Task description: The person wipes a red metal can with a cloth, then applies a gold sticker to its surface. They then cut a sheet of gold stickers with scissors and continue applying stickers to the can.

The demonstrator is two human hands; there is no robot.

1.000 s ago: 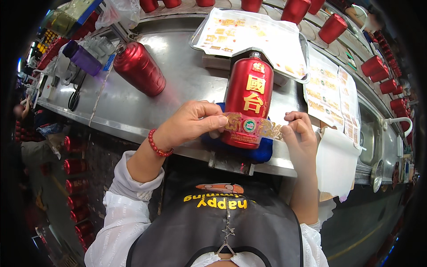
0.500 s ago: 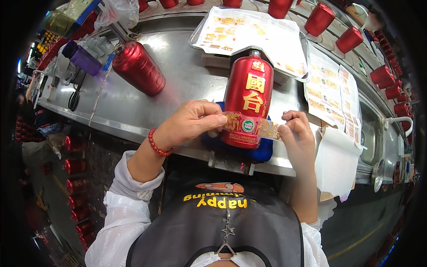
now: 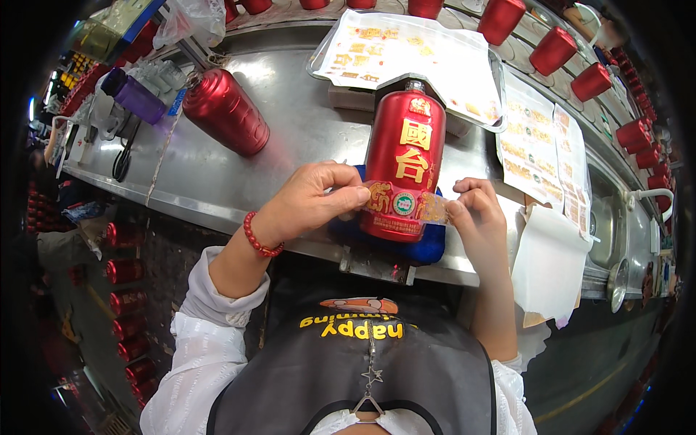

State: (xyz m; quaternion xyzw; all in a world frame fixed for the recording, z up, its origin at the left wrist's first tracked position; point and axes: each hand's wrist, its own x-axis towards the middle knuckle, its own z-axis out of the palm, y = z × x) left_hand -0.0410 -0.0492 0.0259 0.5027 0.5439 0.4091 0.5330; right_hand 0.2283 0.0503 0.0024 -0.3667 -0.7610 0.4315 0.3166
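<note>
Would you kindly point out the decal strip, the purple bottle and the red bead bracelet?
Decal strip (image 3: 404, 204), head view: its green emblem.
Purple bottle (image 3: 141, 101), head view: its body.
Red bead bracelet (image 3: 252, 240), head view: its middle beads.

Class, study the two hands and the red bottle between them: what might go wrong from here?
1. The patterned strip, pinched near its ends by the left hand and right hand, might crease or sit crooked if they pull unevenly.
2. The red bottle might shift on its blue pad, since neither hand grips its body.
3. The right forearm might brush the white sheet hanging over the bench edge.
</note>
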